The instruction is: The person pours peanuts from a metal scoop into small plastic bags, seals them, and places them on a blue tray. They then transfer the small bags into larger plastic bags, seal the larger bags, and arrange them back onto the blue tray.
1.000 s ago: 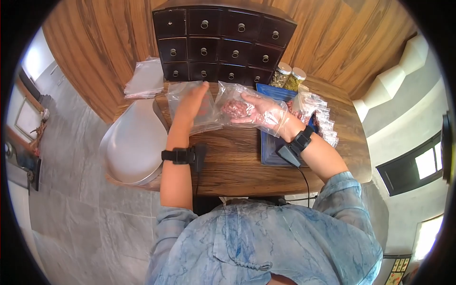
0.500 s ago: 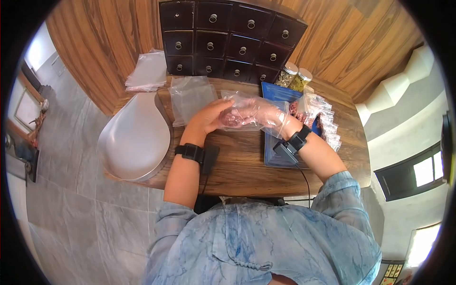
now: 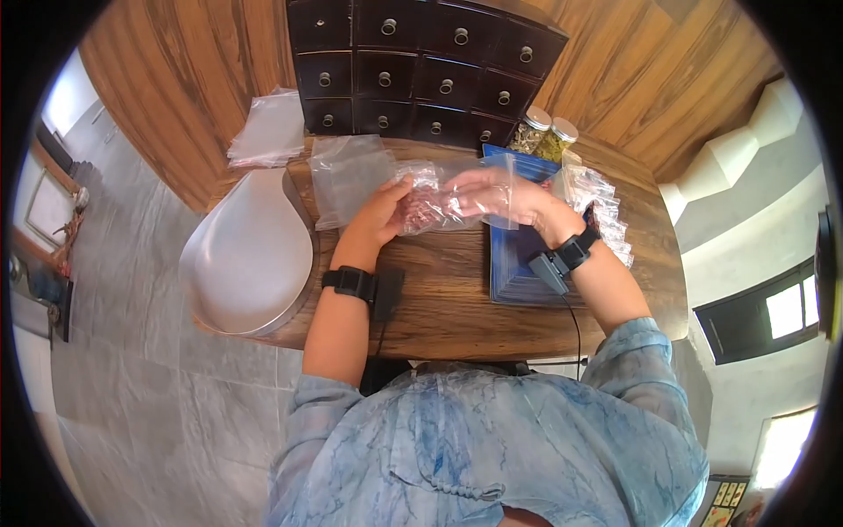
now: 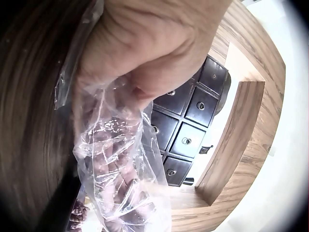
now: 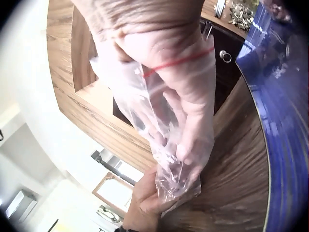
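Clear plastic wraps my right hand (image 3: 509, 198), fingers loose inside the bag (image 3: 436, 204); my left hand (image 3: 384, 213), nearer its reddish contents (image 3: 419, 214), grips the closed end from outside. The bag stretches between both above the table (image 3: 430, 307), long axis crosswise, mouth (image 5: 183, 63) pointing right; drawers (image 3: 413, 95) stand beyond.

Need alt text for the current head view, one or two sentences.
A person's right hand is inside a clear plastic bag with reddish contents, while the left hand grips its other end, above a wooden table. A silvery pan sits at left, a blue tray at right, a dark drawer cabinet behind.
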The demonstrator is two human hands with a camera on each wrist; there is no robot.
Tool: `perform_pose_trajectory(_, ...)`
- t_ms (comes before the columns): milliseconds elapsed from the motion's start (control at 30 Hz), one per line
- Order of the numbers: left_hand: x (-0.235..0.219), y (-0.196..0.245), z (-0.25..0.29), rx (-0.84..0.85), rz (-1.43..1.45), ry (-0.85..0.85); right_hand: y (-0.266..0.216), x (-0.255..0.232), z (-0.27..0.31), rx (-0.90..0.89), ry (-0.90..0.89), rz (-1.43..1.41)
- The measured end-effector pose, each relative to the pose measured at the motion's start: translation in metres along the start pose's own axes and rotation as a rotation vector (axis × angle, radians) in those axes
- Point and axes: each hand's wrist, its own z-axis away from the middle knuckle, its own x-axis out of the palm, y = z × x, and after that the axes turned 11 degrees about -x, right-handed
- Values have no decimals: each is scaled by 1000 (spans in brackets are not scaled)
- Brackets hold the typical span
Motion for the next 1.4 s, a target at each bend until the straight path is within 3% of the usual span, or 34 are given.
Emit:
perform_pose_trajectory(133, 5, 3, 4, 8, 54, 24, -18, -25, 33, -32, 183, 38)
perform_pose_trajectory(367, 24, 8, 17, -12, -55, 70, -38, -80, 112, -35, 678, 510)
perform_pose_trajectory(500, 22, 9, 14, -42, -104, 38, -36, -92, 135, 61, 820, 798)
perform_pose_trajectory(700, 26, 7, 15, -15, -70, 64, -28, -86, 124, 272, 823, 768)
perform_pose_trajectory(833, 19, 8, 16, -26, -85, 56, -1, -95, 109, 218, 858, 1394)
perform_pose_trajectory(933, 17, 9, 16, -31, -117, 47, -7, -88, 99, 347, 740, 1437)
perform_pose_trajectory(1033, 19, 8, 16, -15, -115, 73, 5, -91, 95, 287, 867, 1431)
perform_pose_trajectory(1133, 22, 5, 14, 6, -35, 96, 10, -95, 97, 151, 886, 1337)
perform_pose_trajectory(1233, 21, 5, 13, 6, -53, 100, 6, -88, 97, 16, 885, 1342)
perform_pose_trajectory(1400, 23, 6, 14, 26, -69, 102, -21, -62, 97, -54, 762, 1240)
